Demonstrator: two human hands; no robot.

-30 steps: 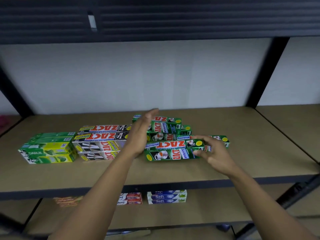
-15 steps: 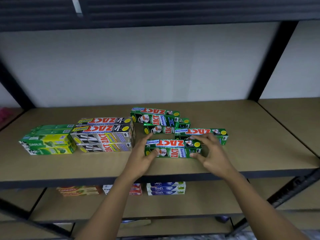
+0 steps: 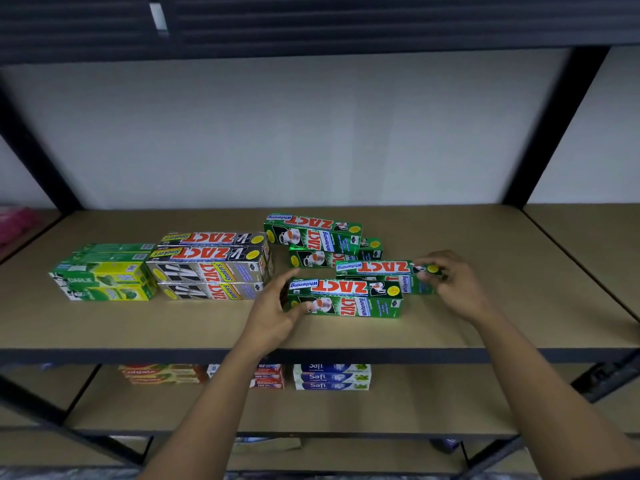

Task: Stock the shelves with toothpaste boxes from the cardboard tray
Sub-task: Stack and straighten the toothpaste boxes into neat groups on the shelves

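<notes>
Several green ZACT Whitening toothpaste boxes lie on the brown shelf board (image 3: 485,334). My left hand (image 3: 277,311) grips the left end of the front green box (image 3: 346,299), thumb on its face. My right hand (image 3: 450,284) pinches the right end of the green box behind it (image 3: 377,268). Two more green boxes (image 3: 313,233) are stacked further back. The cardboard tray is out of sight.
Silver ZACT Smokers boxes (image 3: 211,266) are stacked left of the green ones, with green-yellow Darlie boxes (image 3: 104,278) beyond them. The lower shelf holds Colgate (image 3: 159,374) and Safi boxes (image 3: 332,377). Black uprights (image 3: 554,129) frame the bay.
My right hand has left the front green box and moved right and back to the end of the box behind it. My left hand stays at the front box's left end.
</notes>
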